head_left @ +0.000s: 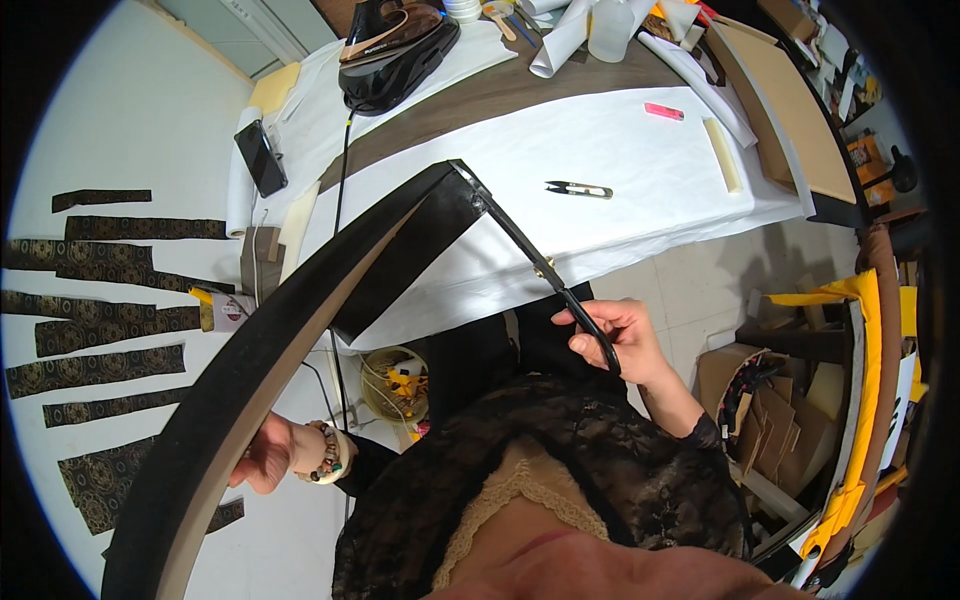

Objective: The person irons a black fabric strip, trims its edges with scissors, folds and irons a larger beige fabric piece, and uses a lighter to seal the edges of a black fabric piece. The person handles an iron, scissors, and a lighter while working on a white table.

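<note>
A long, curved black strip point(300, 270) with a beige edge crosses the left half of the view, its far end over the white-covered table. My left hand point(268, 455) grips its near part from the right; some fingers are hidden behind it. At the far end a wide black flap point(405, 265) folds back downward. My right hand point(625, 340) is closed on the black handle of shears point(545, 265), seen nearly edge-on with a brass pivot. Their blades meet the strip's far end; I cannot tell whether they are cutting. Thread snips point(580, 190) lie on the table beyond.
A black iron point(395, 50) and phone point(260, 158) stand at the far left. Paper rolls point(560, 40) and a plastic bottle point(610, 30) lie behind. Patterned fabric strips point(95, 370) cover the left surface. A bin point(394, 385) stands below; cardboard pieces point(770, 430) fill the right.
</note>
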### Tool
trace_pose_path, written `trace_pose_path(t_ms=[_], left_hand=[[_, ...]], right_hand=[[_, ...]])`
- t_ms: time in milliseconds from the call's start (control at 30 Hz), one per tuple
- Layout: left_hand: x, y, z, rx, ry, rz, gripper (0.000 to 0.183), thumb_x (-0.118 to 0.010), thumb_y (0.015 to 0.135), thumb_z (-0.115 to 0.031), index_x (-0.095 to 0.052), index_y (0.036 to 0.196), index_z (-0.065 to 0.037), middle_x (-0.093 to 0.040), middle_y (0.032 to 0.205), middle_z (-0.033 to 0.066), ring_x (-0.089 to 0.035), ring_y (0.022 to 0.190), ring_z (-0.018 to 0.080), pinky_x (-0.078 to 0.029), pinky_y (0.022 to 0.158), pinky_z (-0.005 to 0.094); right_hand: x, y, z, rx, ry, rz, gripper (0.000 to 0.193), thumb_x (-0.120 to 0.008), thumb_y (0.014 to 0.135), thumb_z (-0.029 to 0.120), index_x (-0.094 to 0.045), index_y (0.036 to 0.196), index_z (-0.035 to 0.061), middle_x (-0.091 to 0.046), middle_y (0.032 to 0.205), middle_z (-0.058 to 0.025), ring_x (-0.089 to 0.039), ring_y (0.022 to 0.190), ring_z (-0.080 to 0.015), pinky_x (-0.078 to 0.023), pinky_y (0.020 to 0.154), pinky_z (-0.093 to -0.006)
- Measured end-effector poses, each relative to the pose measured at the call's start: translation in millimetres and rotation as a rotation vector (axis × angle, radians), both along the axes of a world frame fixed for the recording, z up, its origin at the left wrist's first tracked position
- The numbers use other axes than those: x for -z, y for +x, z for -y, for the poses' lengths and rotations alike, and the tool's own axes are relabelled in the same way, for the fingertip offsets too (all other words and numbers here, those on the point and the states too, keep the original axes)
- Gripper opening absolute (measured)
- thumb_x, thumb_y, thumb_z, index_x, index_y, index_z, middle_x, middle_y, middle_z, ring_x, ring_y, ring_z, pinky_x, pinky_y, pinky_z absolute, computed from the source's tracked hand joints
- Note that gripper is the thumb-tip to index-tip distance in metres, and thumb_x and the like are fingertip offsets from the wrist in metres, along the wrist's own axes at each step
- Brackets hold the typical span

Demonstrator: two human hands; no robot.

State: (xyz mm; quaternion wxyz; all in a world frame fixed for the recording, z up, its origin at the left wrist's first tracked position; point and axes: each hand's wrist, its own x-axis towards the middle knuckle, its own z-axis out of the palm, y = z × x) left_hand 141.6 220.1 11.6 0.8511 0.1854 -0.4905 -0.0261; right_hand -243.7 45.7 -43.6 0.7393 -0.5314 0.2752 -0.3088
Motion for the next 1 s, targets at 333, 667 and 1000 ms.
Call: trace_pose_path(t_ms=[333, 667, 1000], left_hand=[[4, 1, -2, 0.038, -0.004, -0.094, 0.032, -0.072, 0.081, -0.022, -0.070, 0.111, -0.010, -0.064, 0.121, 0.0106, -0.058, 0.117, 0.0285, -0.034, 0.108, 0.0542], [6, 0, 0, 0.017, -0.003, -0.131, 0.029, -0.071, 0.081, -0.021, -0.070, 0.107, -0.009, -0.064, 0.122, 0.0096, -0.057, 0.118, 0.0274, -0.031, 0.110, 0.0543], [7, 1, 0, 0.037, 0.000, -0.127, 0.032, -0.072, 0.080, -0.019, -0.069, 0.110, -0.009, -0.063, 0.123, 0.0107, -0.056, 0.118, 0.0285, -0.030, 0.110, 0.0551]], right_hand=[[13, -6, 9, 0.028, 0.148, 0.209, 0.041, -0.070, 0.085, 0.023, -0.062, 0.110, -0.0078, -0.049, 0.062, 0.0045, -0.038, 0.050, -0.0015, -0.025, 0.045, -0.0181], [8, 1, 8, -0.005, -0.045, 0.114, 0.033, -0.074, 0.083, 0.012, -0.065, 0.111, -0.0024, -0.049, 0.062, 0.0083, -0.039, 0.054, 0.0005, -0.026, 0.049, -0.0188], [9, 7, 7, 0.005, -0.052, 0.110, 0.031, -0.074, 0.083, 0.009, -0.066, 0.110, -0.0018, -0.047, 0.061, 0.0102, -0.035, 0.053, 0.0011, -0.023, 0.049, -0.0187]])
